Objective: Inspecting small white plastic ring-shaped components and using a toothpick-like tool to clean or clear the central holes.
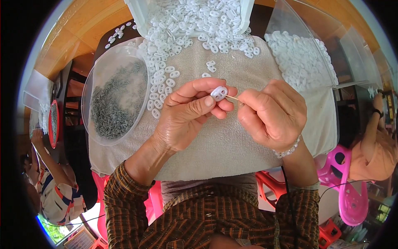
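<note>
Between the thumb and fingers of my left hand (186, 112) is a small white oval plastic piece (219, 93) with two holes. My right hand (275, 114) is closed in a pinch on a thin, light brown rod (232, 98). Its far end meets the side of the white piece; whether it goes inside cannot be made out. Both hands are above a beige towel (195, 159). Left of my left hand lie several loose white pieces (159, 89), and a few more (211, 65) lie just beyond it.
A clear round tray (124, 89) of small grey slender pieces (110, 118) stands at left. A white bin (248, 18) spills white pieces at the back; a clear container (290, 20) of them is at right. Other people (375, 153) sit at both sides, near a pink stool (352, 203).
</note>
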### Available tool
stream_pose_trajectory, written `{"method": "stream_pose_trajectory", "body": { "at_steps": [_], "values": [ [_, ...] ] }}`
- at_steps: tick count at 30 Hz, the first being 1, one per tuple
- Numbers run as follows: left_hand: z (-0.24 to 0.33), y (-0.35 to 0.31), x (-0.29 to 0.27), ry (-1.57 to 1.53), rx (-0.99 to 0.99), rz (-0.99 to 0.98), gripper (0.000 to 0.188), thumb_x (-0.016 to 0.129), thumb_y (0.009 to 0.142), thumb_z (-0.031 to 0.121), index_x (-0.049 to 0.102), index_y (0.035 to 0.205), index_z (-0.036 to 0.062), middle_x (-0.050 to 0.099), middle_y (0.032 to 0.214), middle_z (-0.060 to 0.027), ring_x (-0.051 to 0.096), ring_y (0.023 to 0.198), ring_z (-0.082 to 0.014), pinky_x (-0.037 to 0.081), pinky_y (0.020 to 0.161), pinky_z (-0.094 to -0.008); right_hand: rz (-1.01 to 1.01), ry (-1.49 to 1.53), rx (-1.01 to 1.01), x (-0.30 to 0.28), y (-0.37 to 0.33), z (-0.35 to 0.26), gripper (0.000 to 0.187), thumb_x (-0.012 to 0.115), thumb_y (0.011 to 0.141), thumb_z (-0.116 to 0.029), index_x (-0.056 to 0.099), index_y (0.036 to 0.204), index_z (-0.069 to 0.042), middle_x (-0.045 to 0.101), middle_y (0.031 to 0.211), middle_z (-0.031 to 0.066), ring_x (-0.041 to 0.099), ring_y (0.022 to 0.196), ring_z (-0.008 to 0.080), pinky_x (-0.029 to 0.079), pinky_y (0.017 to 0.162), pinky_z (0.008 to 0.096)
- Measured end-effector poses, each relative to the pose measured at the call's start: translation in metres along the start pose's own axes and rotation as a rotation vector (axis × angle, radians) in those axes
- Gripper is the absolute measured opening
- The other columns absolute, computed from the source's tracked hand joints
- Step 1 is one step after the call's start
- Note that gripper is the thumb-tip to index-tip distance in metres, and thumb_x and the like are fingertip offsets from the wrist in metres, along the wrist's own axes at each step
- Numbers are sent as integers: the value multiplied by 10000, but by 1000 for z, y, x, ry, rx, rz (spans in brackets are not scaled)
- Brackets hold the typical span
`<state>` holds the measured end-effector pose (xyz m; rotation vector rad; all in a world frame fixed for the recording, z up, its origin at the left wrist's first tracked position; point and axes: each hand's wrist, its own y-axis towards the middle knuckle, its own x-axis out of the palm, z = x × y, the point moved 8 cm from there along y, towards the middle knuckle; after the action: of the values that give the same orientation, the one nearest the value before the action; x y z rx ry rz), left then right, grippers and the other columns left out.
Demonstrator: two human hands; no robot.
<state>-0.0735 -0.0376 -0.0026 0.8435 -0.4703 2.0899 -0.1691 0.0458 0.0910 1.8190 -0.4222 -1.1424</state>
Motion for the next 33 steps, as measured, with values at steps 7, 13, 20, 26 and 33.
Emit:
{"method": "stream_pose_trajectory", "body": {
  "at_steps": [7,13,20,26,33],
  "values": [
    [0,1,2,8,18,-40,282,549,869,47,546,1149,20,609,1042,-114,606,883,-178,504,746,-273,-2,-18,-26,1,0,-2,244,673,527,26,617,762,-12,465,555,25,421,440,171,322,412,280],
    [-2,1,-2,40,43,-71,249,515,885,15,562,1129,-4,600,1107,-166,616,912,-187,517,790,-288,-13,-18,-23,2,2,-5,245,681,530,20,620,764,-13,460,548,20,419,439,167,322,412,279],
    [3,1,0,178,94,-31,249,544,867,11,570,1113,-13,605,1090,-161,621,895,-193,528,774,-289,-43,13,24,5,-2,2,212,660,555,42,600,750,-18,491,557,31,441,442,175,340,414,286],
    [6,-1,1,207,100,-5,252,552,865,18,566,1115,-14,607,1086,-157,622,888,-187,528,770,-289,-15,99,88,6,-1,6,175,642,592,50,596,748,-18,508,565,40,447,444,172,349,419,285],
    [3,0,1,77,39,2,268,553,869,38,558,1135,10,610,1064,-139,620,862,-178,521,747,-274,29,130,136,0,3,5,189,629,583,65,602,752,-14,492,559,36,438,449,163,336,414,274]
  ]
}}
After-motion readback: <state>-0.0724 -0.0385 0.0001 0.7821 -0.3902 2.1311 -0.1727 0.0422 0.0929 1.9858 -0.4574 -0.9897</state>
